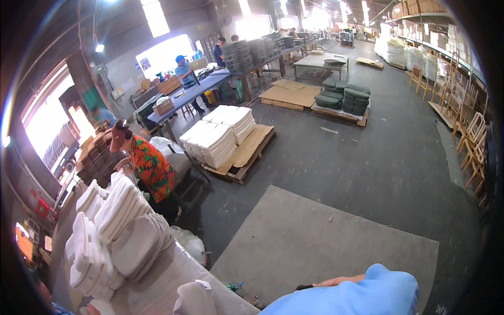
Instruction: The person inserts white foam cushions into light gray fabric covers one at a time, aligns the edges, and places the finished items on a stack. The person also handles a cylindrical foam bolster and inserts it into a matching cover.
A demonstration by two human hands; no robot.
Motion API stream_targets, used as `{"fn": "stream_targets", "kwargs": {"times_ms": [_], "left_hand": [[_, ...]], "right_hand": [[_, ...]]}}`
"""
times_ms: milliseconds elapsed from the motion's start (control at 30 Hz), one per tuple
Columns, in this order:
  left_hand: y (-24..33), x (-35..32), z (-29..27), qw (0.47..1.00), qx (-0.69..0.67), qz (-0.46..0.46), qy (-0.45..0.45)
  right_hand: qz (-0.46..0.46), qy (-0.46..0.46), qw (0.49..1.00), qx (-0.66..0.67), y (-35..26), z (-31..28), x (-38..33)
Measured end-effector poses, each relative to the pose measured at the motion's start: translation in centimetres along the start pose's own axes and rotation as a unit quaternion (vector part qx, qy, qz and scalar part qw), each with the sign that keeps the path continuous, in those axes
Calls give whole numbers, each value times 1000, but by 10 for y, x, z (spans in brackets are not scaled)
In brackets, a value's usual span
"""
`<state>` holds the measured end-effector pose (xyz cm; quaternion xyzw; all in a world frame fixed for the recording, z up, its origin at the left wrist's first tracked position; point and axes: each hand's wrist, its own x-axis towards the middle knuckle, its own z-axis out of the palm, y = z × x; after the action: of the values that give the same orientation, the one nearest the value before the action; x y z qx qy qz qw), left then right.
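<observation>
My right arm, in a light blue sleeve, crosses the lower edge. My right hand (336, 282) points left, closed at a small dark object (303, 287) whose kind I cannot make out; the sleeve hides part of it. My left hand does not show. To the left, a plastic-covered table (184, 268) bears piled white cushion pads (118, 207) and rounded greyish pads (140, 244). A single pale pad (194, 299) with a small white tag lies at the table's near end, apart from my right hand.
A person in a red cap and orange floral shirt (152, 163) bends over the table. Another person's hand (93, 310) shows at lower left. Pallets with white pads (215, 142) and dark green cushions (344, 97) stand on the floor beyond a grey mat (325, 241). Wooden chair frames (472, 142) line the right.
</observation>
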<state>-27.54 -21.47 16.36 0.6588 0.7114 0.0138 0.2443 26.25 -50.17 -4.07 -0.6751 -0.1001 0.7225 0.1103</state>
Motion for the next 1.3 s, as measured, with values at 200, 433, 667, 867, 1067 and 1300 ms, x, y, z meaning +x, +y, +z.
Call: {"fn": "stream_targets", "kwargs": {"times_ms": [200,433,667,867,1067,1300], "left_hand": [[-15,27,11,1000,-9,18,-14],[-32,46,13,998,-35,54,-12],[-36,57,19,997,-47,54,-11],[-10,28,-9,999,-29,18,12],[90,-4,-37,991,-114,8,74],[81,-6,21,981,-184,-26,62]], "right_hand": [[-2,-8,997,-82,-54,30,1],[27,19,986,-164,-106,60,30],[2,49,982,-183,-132,50,61],[-57,81,965,-245,-182,8,82],[-273,237,924,-122,-220,-18,107],[-390,96,912,79,-276,47,107]]}}
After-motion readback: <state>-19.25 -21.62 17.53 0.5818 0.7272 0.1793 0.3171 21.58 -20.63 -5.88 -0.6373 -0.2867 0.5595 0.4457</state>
